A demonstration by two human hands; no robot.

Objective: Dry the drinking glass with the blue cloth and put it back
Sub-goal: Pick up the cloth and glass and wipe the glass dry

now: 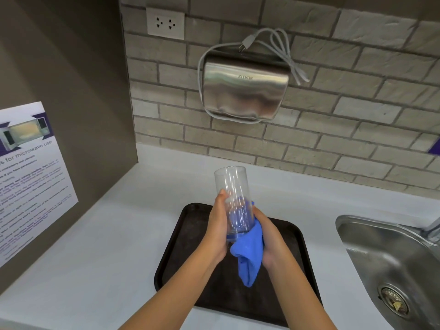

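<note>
Drinking glass [234, 201] aloft over the dark tray [173, 253]: my left hand [217, 231] wraps its lower wall while my right hand [270, 236] presses the blue cloth [250, 248] against its base and side. I judge the wet glass could slip from my one-sided grip if I twist too hard, and strike the tray.
</note>
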